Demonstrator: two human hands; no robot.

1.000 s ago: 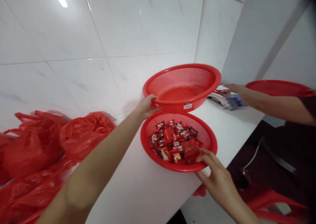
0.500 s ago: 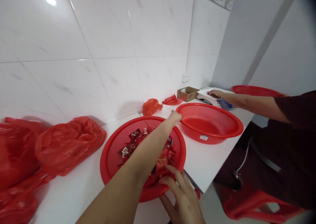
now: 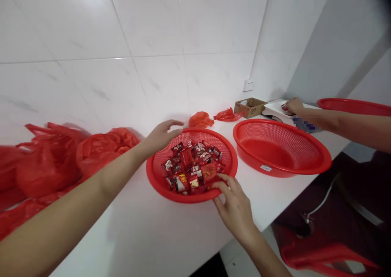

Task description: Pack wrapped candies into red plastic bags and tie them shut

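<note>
A red mesh basket (image 3: 159, 182) holding several wrapped candies (image 3: 193, 169) sits on the white counter (image 3: 146, 232). My left hand (image 3: 161, 135) hovers at its far left rim with fingers spread, holding nothing. My right hand (image 3: 234, 203) grips the basket's near right rim, thumb over the edge by the candies. An empty red basket (image 3: 282, 148) stands on the counter just to the right.
Red plastic bags (image 3: 61, 159) pile up at the left against the tiled wall. Small red bags (image 3: 200, 119), a cardboard box (image 3: 249, 107) and a white scale (image 3: 276, 108) sit further back. Another person's hand (image 3: 292, 106) rests on the scale. A red stool (image 3: 324, 256) stands below right.
My left hand set the empty basket down to the right, let go and came back to the candy basket's far rim. My right hand stayed at the near rim.
</note>
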